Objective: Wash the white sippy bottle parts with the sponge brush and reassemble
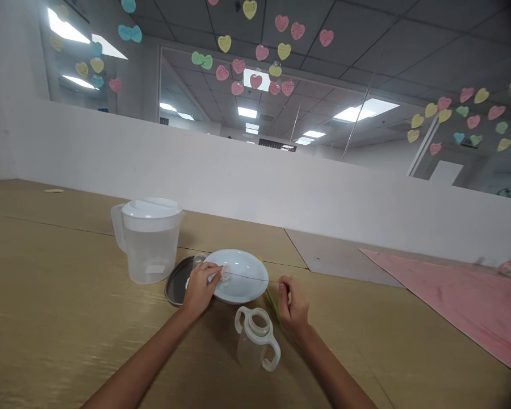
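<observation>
Over the left rim of a white oval dish (247,275), my left hand (202,287) pinches a small clear round piece (225,272). A thin dark line runs across the dish from near that piece toward my right hand (293,304), whose fingers are curled just right of the dish; what they hold is too small to make out. Below the dish stands a clear bottle (251,352) with a white two-handled collar and an open top. A dark tray (176,287) lies partly behind my left hand, with a clear item (199,259) at its back edge.
A lidded translucent pitcher (151,244) holding clear liquid stands at the left. Something thin and green (273,304) lies beside my right hand. A pink cloth (460,301) covers the table's right side. A low white wall (238,182) runs behind the table (89,318).
</observation>
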The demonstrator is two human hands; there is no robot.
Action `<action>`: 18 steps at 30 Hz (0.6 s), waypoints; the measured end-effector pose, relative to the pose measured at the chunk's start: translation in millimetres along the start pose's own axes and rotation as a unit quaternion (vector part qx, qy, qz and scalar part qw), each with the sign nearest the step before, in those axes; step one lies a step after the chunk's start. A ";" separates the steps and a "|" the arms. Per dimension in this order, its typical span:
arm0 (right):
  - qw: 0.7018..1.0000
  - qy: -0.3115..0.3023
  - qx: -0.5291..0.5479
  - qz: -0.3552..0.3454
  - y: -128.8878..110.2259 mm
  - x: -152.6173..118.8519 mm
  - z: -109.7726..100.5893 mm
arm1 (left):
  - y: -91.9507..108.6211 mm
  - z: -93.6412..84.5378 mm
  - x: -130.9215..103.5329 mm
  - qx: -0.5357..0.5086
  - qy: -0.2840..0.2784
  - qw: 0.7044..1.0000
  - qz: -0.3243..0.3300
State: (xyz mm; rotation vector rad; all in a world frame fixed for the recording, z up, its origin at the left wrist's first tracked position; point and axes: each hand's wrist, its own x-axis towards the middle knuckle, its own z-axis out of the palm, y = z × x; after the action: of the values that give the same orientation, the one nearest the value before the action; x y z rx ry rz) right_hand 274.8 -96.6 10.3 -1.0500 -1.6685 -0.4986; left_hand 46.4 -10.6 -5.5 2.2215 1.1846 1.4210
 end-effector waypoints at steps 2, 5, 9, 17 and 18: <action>1.000 0.000 -0.002 -0.002 1.6 -0.8 1.1 | 0.2 -0.2 0.3 0.000 -0.004 1.000 0.011; 1.000 -0.003 0.000 0.000 3.8 -1.8 2.5 | 1.5 -0.4 0.0 -0.004 0.000 1.000 0.025; 0.999 0.005 0.005 0.032 5.8 -2.1 2.9 | 6.5 -1.8 -2.4 -0.017 0.016 0.999 0.041; 0.996 0.024 0.016 0.089 10.6 -6.3 3.8 | 19.7 -4.2 -7.7 -0.021 0.016 0.997 0.073; 0.995 0.025 0.019 0.090 10.9 -7.6 4.6 | 20.1 -4.2 -8.1 -0.019 0.016 0.997 0.074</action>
State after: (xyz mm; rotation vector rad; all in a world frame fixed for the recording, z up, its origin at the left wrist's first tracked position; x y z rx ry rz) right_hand 281.8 -90.3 -0.2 -1.1395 -1.5175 -0.3713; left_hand 51.3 -30.3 3.2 2.3114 1.0120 1.5275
